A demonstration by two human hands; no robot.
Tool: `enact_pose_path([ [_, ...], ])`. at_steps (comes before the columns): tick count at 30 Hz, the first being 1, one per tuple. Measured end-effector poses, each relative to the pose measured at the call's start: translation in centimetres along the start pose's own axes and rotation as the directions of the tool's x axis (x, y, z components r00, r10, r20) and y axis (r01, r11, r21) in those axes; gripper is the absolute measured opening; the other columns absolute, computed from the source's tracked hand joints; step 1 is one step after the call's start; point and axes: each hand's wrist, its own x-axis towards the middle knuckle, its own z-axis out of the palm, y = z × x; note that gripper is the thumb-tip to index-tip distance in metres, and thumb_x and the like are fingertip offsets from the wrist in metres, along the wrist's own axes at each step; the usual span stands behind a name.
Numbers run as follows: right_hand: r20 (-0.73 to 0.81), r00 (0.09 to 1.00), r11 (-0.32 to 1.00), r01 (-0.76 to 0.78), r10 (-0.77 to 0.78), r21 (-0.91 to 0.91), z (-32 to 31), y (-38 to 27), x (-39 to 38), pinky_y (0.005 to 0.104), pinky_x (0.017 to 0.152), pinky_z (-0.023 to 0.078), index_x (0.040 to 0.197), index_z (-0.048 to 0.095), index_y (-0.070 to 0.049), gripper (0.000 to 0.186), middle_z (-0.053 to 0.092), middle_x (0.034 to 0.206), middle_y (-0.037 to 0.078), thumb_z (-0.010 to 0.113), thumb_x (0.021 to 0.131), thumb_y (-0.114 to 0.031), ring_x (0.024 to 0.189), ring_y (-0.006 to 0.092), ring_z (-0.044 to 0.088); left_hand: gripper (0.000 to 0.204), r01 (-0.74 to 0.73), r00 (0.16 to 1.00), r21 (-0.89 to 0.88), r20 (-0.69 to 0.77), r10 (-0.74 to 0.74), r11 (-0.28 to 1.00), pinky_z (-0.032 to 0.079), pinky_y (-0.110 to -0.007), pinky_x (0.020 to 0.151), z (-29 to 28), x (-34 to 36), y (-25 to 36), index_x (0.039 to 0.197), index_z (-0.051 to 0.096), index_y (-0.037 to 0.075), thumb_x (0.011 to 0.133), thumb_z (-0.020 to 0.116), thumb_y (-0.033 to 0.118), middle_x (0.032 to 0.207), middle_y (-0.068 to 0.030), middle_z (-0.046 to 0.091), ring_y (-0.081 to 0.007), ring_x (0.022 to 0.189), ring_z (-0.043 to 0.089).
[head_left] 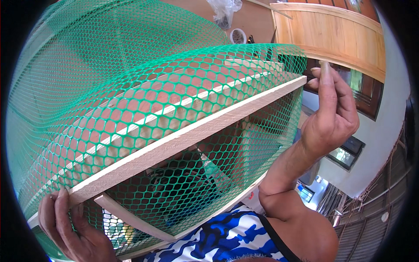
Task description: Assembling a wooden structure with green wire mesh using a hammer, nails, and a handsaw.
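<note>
A pale wooden strip (192,135) runs slantwise from lower left to upper right, with green plastic mesh (144,94) around it and more mesh spread to the far left. At the strip's lower left end, my left hand (74,227) curls its fingers over the wood and the mesh there. My right hand (331,100) is raised just beyond the strip's upper right end and the mesh edge. Its fingers are bent and drawn together; whatever they may hold is too small to make out. A second thin wooden strip (174,107) shows through the mesh.
A short wooden crosspiece (135,218) angles below the main strip. Farther back are a white tub (238,36), a clear plastic bag (224,11) and a large light-wood panel (327,32). At right stands a pale wall (371,161), with stacked sticks (334,196) beyond.
</note>
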Motion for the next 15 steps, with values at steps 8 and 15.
enact_pose_path([
  [8,0.043,0.997,0.997,0.064,-0.066,0.054,0.16,-0.01,-0.28,0.0206,0.071,0.05,0.102,0.074,0.008,0.014,0.074,0.086,0.011,0.071,0.089,0.003,0.077,0.0107,0.066,0.033,0.017,1.0,-0.018,0.015,-0.017,1.0,0.053,-0.046,0.097,-0.09,-0.04,-0.27,0.124,0.067,0.0,0.092,0.063,-0.006,0.125,-0.0174,0.064,-0.0343,0.119,0.061],
  [15,0.114,0.992,0.996,0.042,-0.05,0.074,0.12,-0.83,-0.46,0.0213,0.067,0.048,0.09,0.074,0.007,0.007,0.072,0.079,0.009,0.071,0.084,0.005,0.072,0.0104,0.064,0.031,0.011,1.0,-0.01,0.025,-0.011,1.0,0.052,-0.046,0.097,-0.39,0.25,0.13,0.121,0.068,0.0,0.091,0.065,-0.005,0.123,-0.0171,0.065,-0.0338,0.118,0.062],
])
